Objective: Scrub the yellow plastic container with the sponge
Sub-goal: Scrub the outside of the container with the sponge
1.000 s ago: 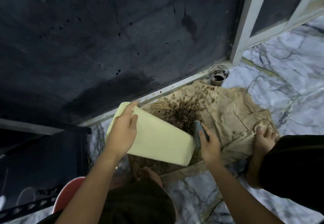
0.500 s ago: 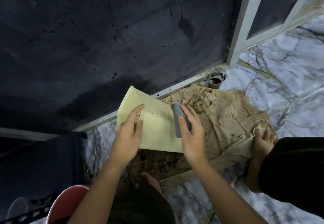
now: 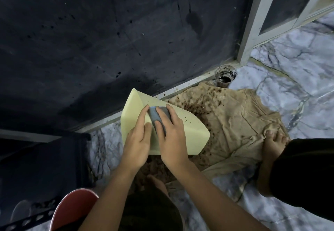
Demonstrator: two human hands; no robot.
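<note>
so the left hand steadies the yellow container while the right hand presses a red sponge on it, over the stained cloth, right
Not quite: the sponge is grey-blue, not red, as the head view shows. Otherwise correct: the left hand steadies the yellow container while the right hand presses the sponge on it, over the stained cloth.

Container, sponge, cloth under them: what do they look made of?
Container: likely plastic, pale yellow, smooth matte, thin rigid walls, dark specks on it.
Sponge: soft foam by the look, grey-blue, lighter top edge.
Cloth: woven fabric, tan, wrinkled, brown stains.
</note>
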